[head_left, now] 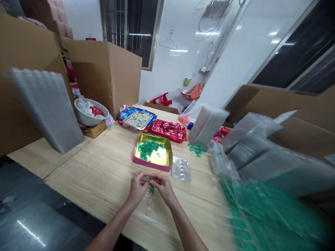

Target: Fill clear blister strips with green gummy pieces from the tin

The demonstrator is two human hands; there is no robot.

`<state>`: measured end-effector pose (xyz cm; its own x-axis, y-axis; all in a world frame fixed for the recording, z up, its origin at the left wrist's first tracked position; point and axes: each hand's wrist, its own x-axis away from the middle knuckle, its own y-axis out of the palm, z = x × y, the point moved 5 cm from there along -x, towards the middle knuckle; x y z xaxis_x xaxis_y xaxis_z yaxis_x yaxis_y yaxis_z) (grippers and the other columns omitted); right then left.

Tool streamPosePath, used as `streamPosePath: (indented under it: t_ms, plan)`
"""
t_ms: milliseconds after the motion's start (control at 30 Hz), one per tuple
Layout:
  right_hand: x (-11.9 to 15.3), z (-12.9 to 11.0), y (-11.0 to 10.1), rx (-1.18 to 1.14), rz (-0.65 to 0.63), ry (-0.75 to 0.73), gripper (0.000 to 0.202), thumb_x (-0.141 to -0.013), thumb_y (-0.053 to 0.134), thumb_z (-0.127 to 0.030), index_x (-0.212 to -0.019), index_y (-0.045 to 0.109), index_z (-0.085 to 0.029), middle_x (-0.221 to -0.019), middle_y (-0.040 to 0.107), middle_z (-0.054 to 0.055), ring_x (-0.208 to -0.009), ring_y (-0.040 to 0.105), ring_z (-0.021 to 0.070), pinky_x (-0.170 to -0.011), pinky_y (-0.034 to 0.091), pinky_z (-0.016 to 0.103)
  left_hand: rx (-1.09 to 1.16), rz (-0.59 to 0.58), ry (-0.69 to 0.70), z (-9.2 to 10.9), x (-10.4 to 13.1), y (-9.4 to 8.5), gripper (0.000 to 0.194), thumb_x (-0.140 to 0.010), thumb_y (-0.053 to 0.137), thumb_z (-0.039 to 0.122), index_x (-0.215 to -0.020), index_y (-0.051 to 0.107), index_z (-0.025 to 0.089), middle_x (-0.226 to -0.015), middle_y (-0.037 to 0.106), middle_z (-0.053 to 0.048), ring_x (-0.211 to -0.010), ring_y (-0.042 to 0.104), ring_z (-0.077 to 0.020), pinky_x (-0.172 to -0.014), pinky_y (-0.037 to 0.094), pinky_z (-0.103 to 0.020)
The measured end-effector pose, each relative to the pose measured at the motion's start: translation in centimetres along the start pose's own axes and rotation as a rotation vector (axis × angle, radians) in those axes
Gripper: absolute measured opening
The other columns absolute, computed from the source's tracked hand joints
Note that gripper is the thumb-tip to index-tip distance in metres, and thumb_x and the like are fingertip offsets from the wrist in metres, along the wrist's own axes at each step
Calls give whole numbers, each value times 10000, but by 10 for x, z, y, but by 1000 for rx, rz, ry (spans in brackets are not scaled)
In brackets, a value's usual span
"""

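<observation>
My left hand [138, 188] and my right hand [162, 187] meet over the near part of the table, fingers pinched together. Between the fingertips shows a small green translucent piece [148, 179], too small to name more exactly. Beneath them lies a clear plastic blister tray [149, 213] with a row of cavities, and another green piece [151, 190] sits at its far end. Just beyond my hands stands a pink-sided tin [164, 166] with a gold inside, holding many green pieces [150, 149]. A second clear blister tray [181, 169] lies right of the tin.
Behind the tin are a red tray of shiny red packets [169, 130] and a metal tray of pale pieces [139, 119]. Loose green pieces [196, 150] lie near stacked clear trays [208, 125]. A tall tray stack [48, 111] and basket [91, 120] stand left; green bundles [272, 212] right.
</observation>
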<state>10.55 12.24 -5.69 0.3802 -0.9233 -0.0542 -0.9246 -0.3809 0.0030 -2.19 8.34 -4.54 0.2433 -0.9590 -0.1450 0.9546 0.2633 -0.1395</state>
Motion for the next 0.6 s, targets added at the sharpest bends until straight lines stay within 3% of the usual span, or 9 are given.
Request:
streamPosePath:
  t_ms: [100, 233, 367, 500, 600]
  plan:
    - [21, -3, -1, -155, 25, 117, 264, -642, 710, -353, -790, 661, -140, -603, 626, 12, -516, 541, 121, -516, 431, 234, 198, -149, -148, 3, 3, 6, 153, -579, 584, 118, -727, 623, 130, -693, 603, -24, -625, 552, -124, -576, 441, -224]
    - [42, 1, -5, -154, 109, 194, 317, -614, 733, -414, -717, 634, -131, -564, 605, 5, -491, 523, 107, -502, 425, 222, 369, -299, -282, -1, 17, 17, 254, -513, 632, 101, -761, 584, 124, -639, 597, 6, -591, 537, -108, -556, 429, -213]
    - [54, 15, -3, -38, 164, 176, 304, -646, 676, -438, -726, 584, -159, -524, 550, -25, -447, 495, 119, -454, 397, 229, 174, -260, -280, -15, 28, 18, 171, -557, 590, 144, -719, 537, 147, -558, 521, 46, -504, 487, -96, -464, 388, -199]
    - [59, 13, -2, 364, 241, 40, 126, -700, 579, -259, -620, 548, -166, -543, 533, -17, -515, 490, 130, -503, 357, 226, -226, -240, -157, -24, 30, 19, 31, -610, 531, 155, -620, 558, 147, -540, 539, 25, -526, 504, -107, -509, 378, -208]
    - [58, 9, 1, 557, 244, 37, 106, -702, 530, -184, -601, 554, -160, -556, 554, -3, -548, 497, 137, -536, 344, 228, -355, -222, -130, -26, 28, 20, 70, -613, 522, 151, -555, 562, 147, -511, 543, 16, -520, 503, -115, -517, 355, -217]
